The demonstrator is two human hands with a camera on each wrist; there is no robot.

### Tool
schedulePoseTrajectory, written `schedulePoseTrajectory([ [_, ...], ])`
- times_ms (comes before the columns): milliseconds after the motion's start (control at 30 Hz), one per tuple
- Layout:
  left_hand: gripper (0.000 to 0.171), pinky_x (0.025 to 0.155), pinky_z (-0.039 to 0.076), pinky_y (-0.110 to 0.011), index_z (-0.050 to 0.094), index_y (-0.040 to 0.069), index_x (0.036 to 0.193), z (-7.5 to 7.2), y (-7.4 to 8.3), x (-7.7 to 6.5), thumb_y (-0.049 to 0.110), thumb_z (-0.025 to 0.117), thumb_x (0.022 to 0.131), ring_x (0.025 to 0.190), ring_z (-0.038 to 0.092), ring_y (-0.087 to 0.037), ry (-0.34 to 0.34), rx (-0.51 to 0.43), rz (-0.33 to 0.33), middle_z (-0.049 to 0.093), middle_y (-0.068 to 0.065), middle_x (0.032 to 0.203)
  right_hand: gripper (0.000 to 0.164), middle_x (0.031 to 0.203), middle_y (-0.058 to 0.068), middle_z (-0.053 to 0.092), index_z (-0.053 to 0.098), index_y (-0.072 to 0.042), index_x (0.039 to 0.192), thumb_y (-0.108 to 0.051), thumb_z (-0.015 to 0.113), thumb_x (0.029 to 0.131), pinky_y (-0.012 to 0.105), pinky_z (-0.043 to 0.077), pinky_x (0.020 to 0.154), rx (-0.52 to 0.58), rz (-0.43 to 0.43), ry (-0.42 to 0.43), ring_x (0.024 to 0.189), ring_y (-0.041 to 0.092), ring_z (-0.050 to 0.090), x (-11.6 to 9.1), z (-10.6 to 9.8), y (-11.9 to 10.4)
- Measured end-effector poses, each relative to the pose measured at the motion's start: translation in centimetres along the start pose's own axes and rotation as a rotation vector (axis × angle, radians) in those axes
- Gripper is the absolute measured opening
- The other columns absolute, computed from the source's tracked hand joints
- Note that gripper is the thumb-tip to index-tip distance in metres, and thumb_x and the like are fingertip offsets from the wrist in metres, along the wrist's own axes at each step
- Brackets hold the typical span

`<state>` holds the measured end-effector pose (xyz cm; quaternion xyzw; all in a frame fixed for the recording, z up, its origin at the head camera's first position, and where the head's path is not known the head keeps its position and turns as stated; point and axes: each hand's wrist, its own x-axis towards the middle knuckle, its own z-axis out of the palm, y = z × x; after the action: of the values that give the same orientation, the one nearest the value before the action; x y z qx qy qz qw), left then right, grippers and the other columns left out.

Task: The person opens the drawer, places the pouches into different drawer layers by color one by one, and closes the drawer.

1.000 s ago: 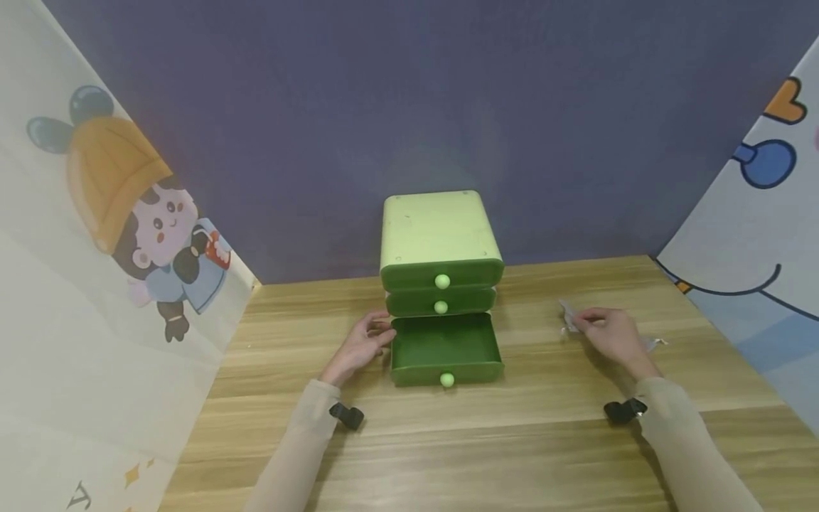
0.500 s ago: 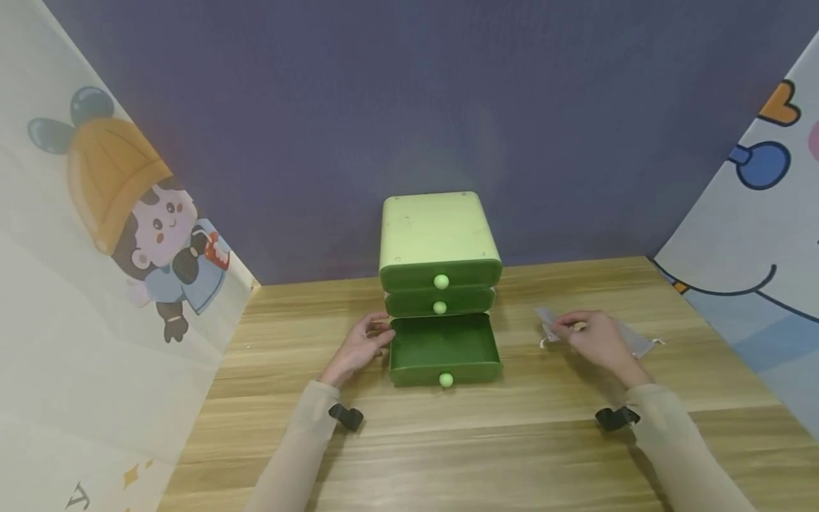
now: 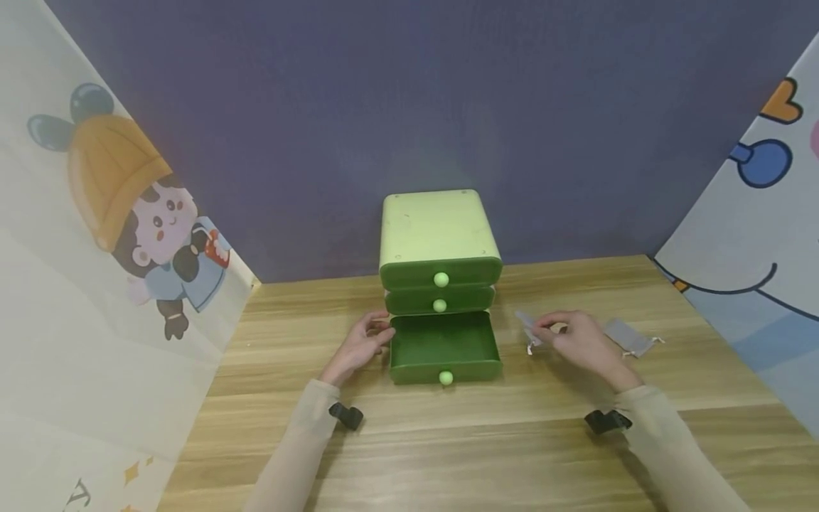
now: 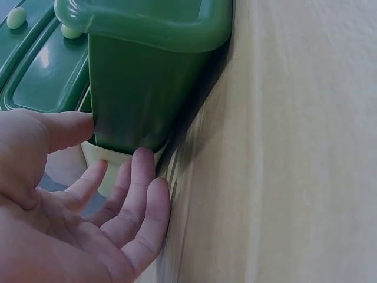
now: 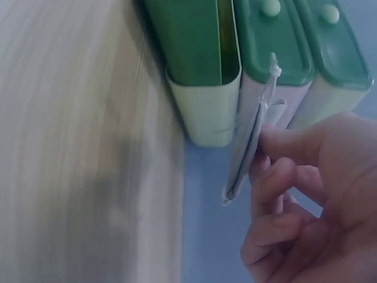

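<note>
A small pale-green cabinet [image 3: 438,226] with dark green drawers stands against the back wall. Its bottom drawer [image 3: 441,373] is pulled out, and the inside looks bare. My left hand [image 3: 360,347] is at the left side of that drawer; in the left wrist view the thumb [image 4: 73,128] touches the drawer's side and the loosely bent fingers rest by the cabinet's edge. Between thumb and fingers, my right hand [image 3: 584,343] pinches a thin grey drawstring pouch [image 5: 246,144], held above the table to the right of the drawer.
A second grey drawstring pouch [image 3: 630,337] lies on the wooden table [image 3: 441,455], right of my right hand. The two upper drawers [image 3: 412,302] are pushed in. A dark blue wall [image 3: 307,142] rises behind, and printed cartoon panels flank both sides.
My right hand has moved left toward the open drawer with the pouch, lifting it away from the second pouch, which now shows fully. The left hand has stayed in place.
</note>
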<state>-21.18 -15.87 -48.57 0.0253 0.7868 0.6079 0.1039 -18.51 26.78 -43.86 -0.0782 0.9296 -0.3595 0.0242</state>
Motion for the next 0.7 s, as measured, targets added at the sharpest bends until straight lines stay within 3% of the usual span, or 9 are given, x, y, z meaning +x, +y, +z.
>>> schedulePoseTrajectory([
  [167,0.054,0.084,0.061,-0.035,0.048,0.001,0.153,0.1,0.2,0.0,0.014,0.066,0.104,0.12,0.066,-0.036,0.008,0.003,0.007,0.057,-0.028,0.146,0.025,0.108,0.012,0.078,0.081,-0.009,0.113,-0.03,0.074,0.101,0.026,0.042,0.046,-0.007,-0.064,0.0,0.053,0.01,0.05,0.1,0.5,-1.1],
  [367,0.053,0.084,0.061,-0.035,0.049,0.001,0.153,0.1,0.0,0.1,0.013,0.066,0.104,0.118,0.067,-0.036,0.022,0.008,0.015,0.059,-0.028,0.145,0.015,0.09,0.009,0.075,0.082,-0.009,0.106,-0.021,0.077,0.099,0.023,0.036,0.041,0.002,-0.118,0.009,0.047,0.006,0.042,0.4,1.4,-2.0],
  [700,0.052,0.08,0.061,-0.031,0.051,0.003,0.152,0.2,0.0,0.0,0.015,0.067,0.103,0.118,0.067,-0.033,0.031,0.033,0.004,0.06,-0.025,0.143,0.014,0.103,0.01,0.079,0.082,-0.01,0.107,-0.02,0.076,0.099,0.023,0.037,0.042,0.032,-0.165,-0.028,0.048,0.006,0.045,0.5,2.0,-3.6],
])
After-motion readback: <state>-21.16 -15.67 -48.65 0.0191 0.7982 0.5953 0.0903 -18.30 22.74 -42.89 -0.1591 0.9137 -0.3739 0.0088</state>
